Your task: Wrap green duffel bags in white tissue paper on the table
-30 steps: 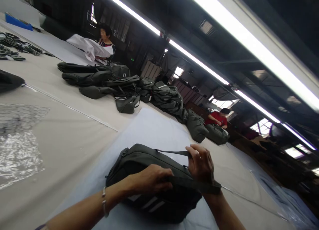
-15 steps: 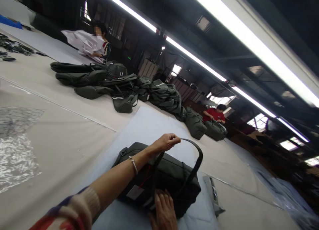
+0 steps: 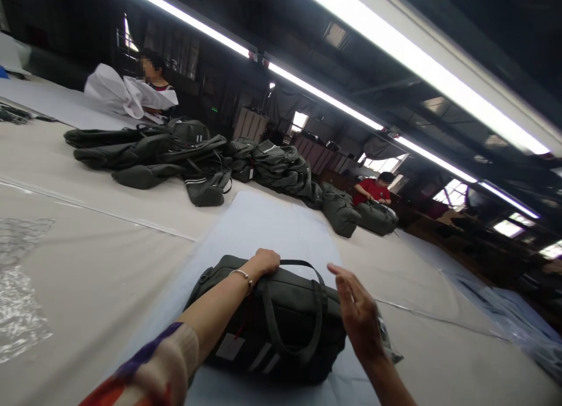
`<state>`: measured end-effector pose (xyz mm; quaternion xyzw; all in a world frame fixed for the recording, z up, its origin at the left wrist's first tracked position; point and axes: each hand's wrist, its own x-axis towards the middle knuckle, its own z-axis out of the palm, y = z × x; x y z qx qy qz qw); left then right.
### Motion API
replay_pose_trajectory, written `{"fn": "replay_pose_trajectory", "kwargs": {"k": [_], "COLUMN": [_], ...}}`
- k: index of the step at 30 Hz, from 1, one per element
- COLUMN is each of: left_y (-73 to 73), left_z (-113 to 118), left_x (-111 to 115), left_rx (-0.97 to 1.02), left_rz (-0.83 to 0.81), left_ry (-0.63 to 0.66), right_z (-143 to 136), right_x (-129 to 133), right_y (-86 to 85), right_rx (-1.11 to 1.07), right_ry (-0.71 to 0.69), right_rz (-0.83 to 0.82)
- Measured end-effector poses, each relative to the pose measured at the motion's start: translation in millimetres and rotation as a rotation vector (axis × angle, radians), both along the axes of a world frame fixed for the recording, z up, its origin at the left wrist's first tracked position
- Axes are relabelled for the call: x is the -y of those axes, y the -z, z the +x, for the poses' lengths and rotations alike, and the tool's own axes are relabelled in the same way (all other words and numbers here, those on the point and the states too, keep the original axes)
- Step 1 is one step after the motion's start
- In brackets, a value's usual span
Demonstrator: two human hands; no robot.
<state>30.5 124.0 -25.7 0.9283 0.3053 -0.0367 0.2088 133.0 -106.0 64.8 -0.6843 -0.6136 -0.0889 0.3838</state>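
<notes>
While the left hand (image 3: pixel 266 262), grip unclear, curls at the duffel bag's (image 3: pixel 292 303) far handle (image 3: pixel 302 262), the right hand (image 3: pixel 357 306) spreads empty; one-sided pulling could skew the bag past the white sheet's (image 3: pixel 272 218) left edge.

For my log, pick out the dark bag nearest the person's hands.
The bag on the pale sheet, with the left hand at its top; the other bags lie farther off.

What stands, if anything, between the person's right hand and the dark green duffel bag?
Nothing visible: the open right hand is beside the right end of the duffel bag, with no object seen between them. A greyish packet, partly hidden, shows on the wrist's outer side, away from the bag.
</notes>
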Motion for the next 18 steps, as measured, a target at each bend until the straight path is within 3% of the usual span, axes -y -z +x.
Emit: {"fn": "replay_pose_trajectory", "kwargs": {"k": [3, 6, 9, 11, 13, 16, 18], "left_y": [-0.2, -1.0, -7.1, -15.3, -23.6, -25.3, -15.8], "left_z": [-5.6, -12.7, -16.5, -13.5, -4.3, 15.7, 25.0], "left_x": [1.2, 2.7, 3.3, 5.0, 9.5, 22.8, 35.1], "left_rx": [-0.006, -0.011, -0.044, -0.084, -0.104, -0.044, 0.012], "left_rz": [0.009, 0.0, -0.005, 0.021, 0.092, 0.244, 0.291], "left_ry": [-0.003, -0.01, -0.002, -0.005, -0.022, -0.037, -0.019], "right_z": [27.1, 50.3, 74.0, 86.6, 93.1, 93.4, 93.8], "right_x": [-30.8, -57.4, -76.6, -84.0, -86.3, -83.8, -83.5], "right_y": [-4.4, 17.6, 49.3, 70.2, 90.0, 116.4, 129.1], "right_rx": [0.003, 0.18, 0.116, 0.007, -0.047, -0.046, -0.023], "right_ry": [0.015, -0.089, -0.15, -0.25, -0.363, -0.37, -0.393], "right_rz": [0.047, -0.041, -0.384, -0.682, -0.85, -0.819, -0.675]}}
